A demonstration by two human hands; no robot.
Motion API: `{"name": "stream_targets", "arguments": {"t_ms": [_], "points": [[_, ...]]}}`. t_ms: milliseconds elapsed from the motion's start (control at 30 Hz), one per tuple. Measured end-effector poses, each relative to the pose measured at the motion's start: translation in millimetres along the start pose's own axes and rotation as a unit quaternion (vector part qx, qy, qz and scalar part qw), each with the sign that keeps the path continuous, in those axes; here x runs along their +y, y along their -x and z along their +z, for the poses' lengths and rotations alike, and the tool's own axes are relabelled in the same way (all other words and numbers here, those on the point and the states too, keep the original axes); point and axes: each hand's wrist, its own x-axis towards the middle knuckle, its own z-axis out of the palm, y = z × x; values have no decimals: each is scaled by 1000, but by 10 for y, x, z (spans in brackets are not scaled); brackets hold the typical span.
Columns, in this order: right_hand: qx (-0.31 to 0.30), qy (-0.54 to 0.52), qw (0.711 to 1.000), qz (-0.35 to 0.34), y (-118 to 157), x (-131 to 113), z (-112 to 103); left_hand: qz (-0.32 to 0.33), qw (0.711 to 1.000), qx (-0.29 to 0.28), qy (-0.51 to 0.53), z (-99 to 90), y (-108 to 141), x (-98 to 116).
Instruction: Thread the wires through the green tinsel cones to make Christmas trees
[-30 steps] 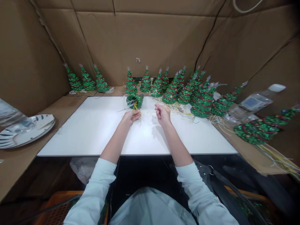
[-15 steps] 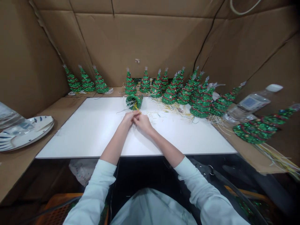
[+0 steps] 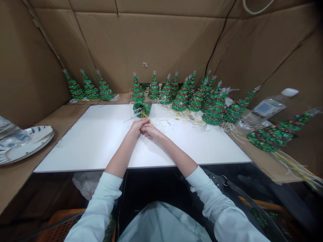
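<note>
Left hand (image 3: 136, 128) clenched on yellow wire strands (image 3: 144, 116), right hand (image 3: 150, 131) curled against it, its grip hidden; green tinsel tree (image 3: 140, 109) on its side just beyond, on white desk (image 3: 83, 143).

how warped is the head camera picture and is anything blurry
In the head view, the wide lens bows the cardboard walls and swells the sleeves at the bottom edge; the light is soft, with faint shadows on the white board; the left hand and right hand look fairly sharp.
</note>
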Motion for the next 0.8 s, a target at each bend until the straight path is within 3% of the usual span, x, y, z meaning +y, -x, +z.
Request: {"name": "stream_targets", "arguments": {"t_ms": [133,333,567,800], "points": [[19,-15,1000,-6,-39,19,-18,-20,1000,-3,-17,20,18,38],[114,13,993,-23,-37,9,-119,-90,995,-37,8,22,150,224],[70,-36,996,51,51,-76,-95,-104,994,-36,15,39,208,254],[78,-38,996,-11,15,12,-119,-76,996,-22,38,59,168,200]]}}
